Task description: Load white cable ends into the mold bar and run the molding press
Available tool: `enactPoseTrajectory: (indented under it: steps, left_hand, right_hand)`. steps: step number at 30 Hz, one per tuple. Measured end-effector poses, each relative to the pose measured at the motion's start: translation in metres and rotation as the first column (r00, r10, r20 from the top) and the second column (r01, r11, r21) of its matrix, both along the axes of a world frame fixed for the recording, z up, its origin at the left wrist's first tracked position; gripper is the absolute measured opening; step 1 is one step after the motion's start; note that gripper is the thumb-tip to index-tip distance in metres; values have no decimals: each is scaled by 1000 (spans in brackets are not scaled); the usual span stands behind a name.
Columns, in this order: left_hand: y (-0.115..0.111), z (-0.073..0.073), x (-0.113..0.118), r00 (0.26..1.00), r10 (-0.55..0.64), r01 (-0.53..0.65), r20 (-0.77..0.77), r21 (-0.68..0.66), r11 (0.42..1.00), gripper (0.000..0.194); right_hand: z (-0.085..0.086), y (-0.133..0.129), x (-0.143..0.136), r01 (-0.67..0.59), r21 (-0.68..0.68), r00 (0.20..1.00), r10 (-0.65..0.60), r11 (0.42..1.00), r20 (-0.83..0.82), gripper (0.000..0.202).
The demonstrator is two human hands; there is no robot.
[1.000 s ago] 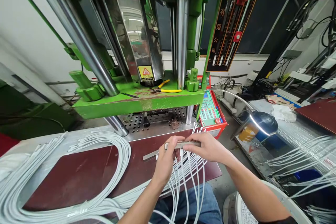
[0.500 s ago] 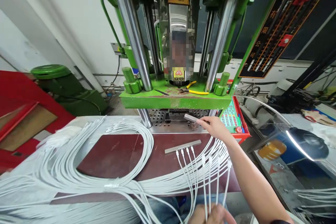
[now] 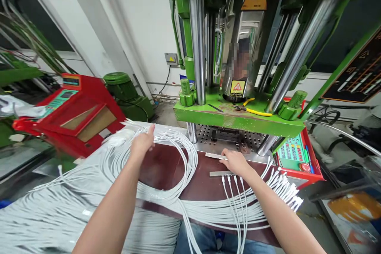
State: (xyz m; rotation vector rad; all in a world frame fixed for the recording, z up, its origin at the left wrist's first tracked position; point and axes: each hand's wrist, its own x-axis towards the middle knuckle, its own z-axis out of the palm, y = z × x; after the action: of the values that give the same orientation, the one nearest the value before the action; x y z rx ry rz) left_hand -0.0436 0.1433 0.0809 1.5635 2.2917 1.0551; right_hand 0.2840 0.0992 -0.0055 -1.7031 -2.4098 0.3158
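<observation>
My left hand (image 3: 143, 141) is at the far left end of the coiled white cables (image 3: 190, 166), its fingers pressed together around something I cannot make out. My right hand (image 3: 233, 160) grips one end of a thin metal bar (image 3: 212, 155) just above the brown board, in front of the press. Below it, a second metal bar (image 3: 216, 174) lies on the board with several white cable connectors (image 3: 229, 179) lined up along its edge. A bundle of loose cable ends (image 3: 287, 190) lies to the right of my right forearm.
The green press (image 3: 238, 119) stands behind the board (image 3: 163, 166), with yellow-handled pliers (image 3: 258, 112) on its plate. A red control box (image 3: 315, 170) is at the right, a red cabinet (image 3: 83, 115) at the left. White cables (image 3: 119, 226) cover the lower left.
My left hand has moved from the bottom, where it held several cables, to the far left of the coil. My right hand has lowered its bar toward the board. The view has turned left.
</observation>
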Motion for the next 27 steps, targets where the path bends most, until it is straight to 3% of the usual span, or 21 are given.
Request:
enactPoseTrajectory:
  steps: [3,5,7,10,12,13,17,22,24,27]
  left_hand:
    - [0,-19,-3,998,-65,65,0,-124,990,54]
    - [-14,-34,16,987,-160,159,6,-164,974,55]
    - [-33,-47,44,944,-328,326,22,-189,926,52]
    - [-63,-62,88,760,-648,634,52,-277,721,43]
    - [-77,-70,110,657,-754,707,7,-351,613,34]
    - [-82,-73,118,626,-779,710,-38,-384,590,32]
    - [-86,-88,131,528,-823,699,-211,-443,562,31]
    - [-81,-98,138,474,-841,719,-261,-437,541,21]
    - [-80,-95,140,477,-837,725,-269,-418,548,24]
    - [-78,-78,141,502,-814,764,-291,-292,575,28]
  right_hand:
    - [-3,5,-5,-20,60,999,19,998,27,18]
    - [-5,8,-7,-29,79,999,27,996,38,18]
    - [-8,12,-8,-31,79,999,28,996,43,21]
    - [-9,14,-6,-28,71,999,25,997,35,25]
    - [-2,9,1,-21,79,1000,19,997,22,29]
    - [3,4,7,-17,87,1000,17,996,9,30]
    - [22,-25,45,-79,23,991,81,997,-105,21]
    - [16,-54,78,-45,-68,998,43,997,-36,20]
    - [16,-59,82,-22,-48,1000,21,999,-18,18]
    - [31,-63,86,-60,-121,992,47,991,-114,25]
